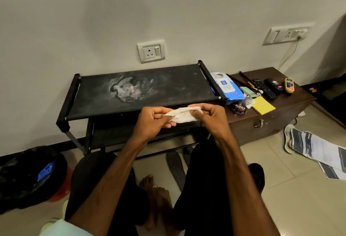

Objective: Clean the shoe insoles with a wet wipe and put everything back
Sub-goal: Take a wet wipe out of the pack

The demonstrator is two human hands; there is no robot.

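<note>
A crumpled white wet wipe [182, 116] is stretched between my two hands in front of the black shoe rack [142, 93]. My left hand [152, 121] pinches its left end and my right hand [210, 116] pinches its right end. A dark insole [175, 164] lies on the floor between my knees. The blue wet wipe pack [227, 87] sits on the brown chest just right of the rack.
The brown chest [271, 115] carries a shoe polish tin [238, 108], a yellow cloth [264, 105], remotes [265, 88] and small items. Newspaper [322, 151] and a white shoe [288, 138] lie on the floor at right. A black bag over a red bin [28, 175] stands at left.
</note>
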